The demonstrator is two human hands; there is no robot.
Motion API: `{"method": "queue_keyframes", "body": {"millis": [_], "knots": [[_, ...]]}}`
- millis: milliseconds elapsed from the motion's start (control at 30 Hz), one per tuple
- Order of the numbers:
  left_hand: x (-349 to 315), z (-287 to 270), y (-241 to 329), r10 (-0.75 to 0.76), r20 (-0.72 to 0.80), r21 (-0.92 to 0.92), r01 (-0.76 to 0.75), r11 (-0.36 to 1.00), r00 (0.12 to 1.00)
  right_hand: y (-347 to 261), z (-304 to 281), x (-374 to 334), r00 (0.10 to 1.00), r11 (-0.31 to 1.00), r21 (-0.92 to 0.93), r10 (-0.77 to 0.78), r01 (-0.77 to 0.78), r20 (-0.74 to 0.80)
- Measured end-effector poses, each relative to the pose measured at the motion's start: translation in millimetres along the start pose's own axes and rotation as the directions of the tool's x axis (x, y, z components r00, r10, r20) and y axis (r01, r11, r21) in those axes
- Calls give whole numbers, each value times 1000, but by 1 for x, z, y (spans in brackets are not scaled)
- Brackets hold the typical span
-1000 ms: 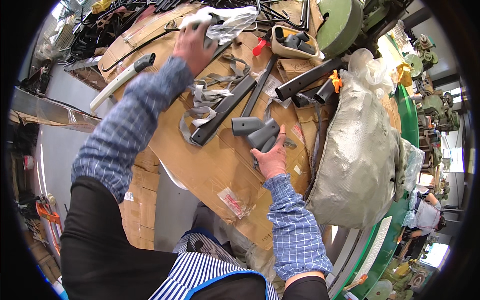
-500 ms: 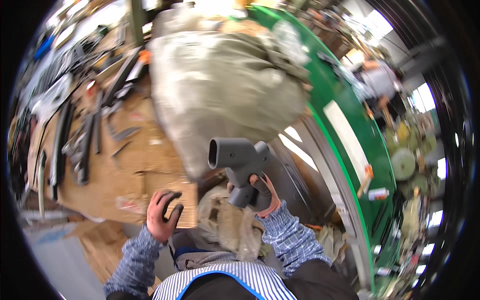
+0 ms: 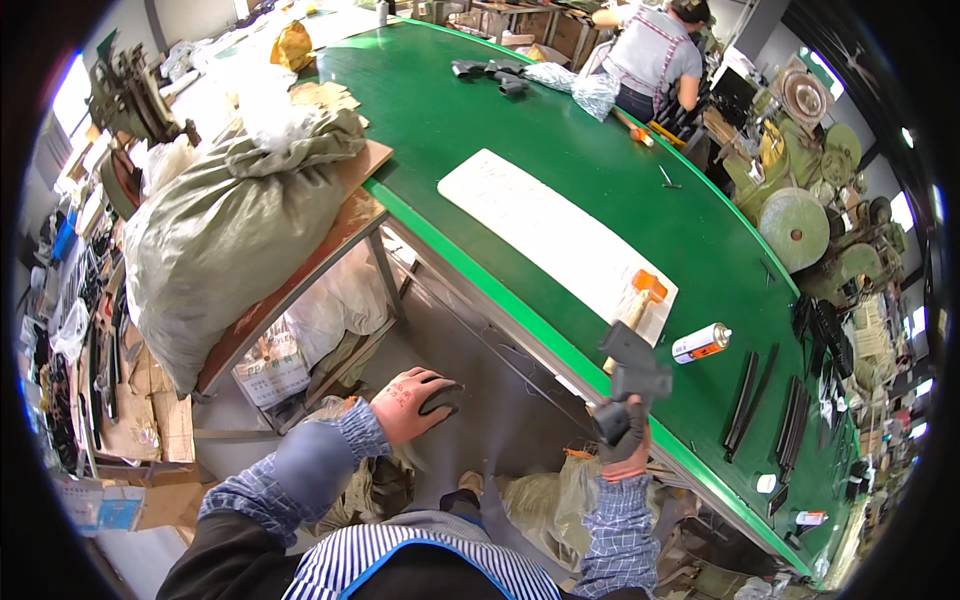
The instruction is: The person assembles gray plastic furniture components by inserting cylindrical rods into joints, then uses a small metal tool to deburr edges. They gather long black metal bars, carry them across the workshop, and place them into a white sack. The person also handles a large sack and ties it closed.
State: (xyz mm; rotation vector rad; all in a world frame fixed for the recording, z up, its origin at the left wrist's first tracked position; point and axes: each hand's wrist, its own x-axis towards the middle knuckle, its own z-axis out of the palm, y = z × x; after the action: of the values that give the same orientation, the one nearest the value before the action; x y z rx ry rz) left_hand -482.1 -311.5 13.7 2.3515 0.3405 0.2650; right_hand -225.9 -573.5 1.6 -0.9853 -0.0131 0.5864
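My right hand (image 3: pixel 625 455), raised at the near edge of the green table, grips a dark grey plastic tube fitting (image 3: pixel 636 372) with branching sockets. The fitting is slightly blurred and overlaps the table edge. My left hand (image 3: pixel 412 403) hangs over the floor gap, palm down and loosely curled, with nothing in it; its fingers wear dark coverings. Just beyond the fitting, an orange-headed mallet (image 3: pixel 650 286) with a wooden handle lies on a long white board (image 3: pixel 530 210). Beside it a white and orange spray can (image 3: pixel 702 343) lies on its side.
The green table (image 3: pixel 420 110) runs diagonally across the view. Black strips (image 3: pixel 752 395) lie at its right, grey fittings (image 3: pixel 512 84) at its far side. A stuffed sack (image 3: pixel 235 225) sits on a stand at left. A person (image 3: pixel 655 60) works beyond the table near machines.
My view has turned right, from the sack and cardboard-covered bench to the green table. The fitting, still in my right hand, has come to the table's edge. My left hand stays free.
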Motion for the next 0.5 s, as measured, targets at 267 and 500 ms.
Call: {"method": "queue_keyframes", "body": {"millis": [267, 500], "knots": [[29, 42, -26, -289, -9, -93, 287, 953, 957, 8, -15, 113, 940, 782, -526, -313, 335, 132], [188, -9, -115, -334, -216, -218, 289, 932, 917, 60, 58, 306, 999, 996, -73, 43, -45, -28]]}}
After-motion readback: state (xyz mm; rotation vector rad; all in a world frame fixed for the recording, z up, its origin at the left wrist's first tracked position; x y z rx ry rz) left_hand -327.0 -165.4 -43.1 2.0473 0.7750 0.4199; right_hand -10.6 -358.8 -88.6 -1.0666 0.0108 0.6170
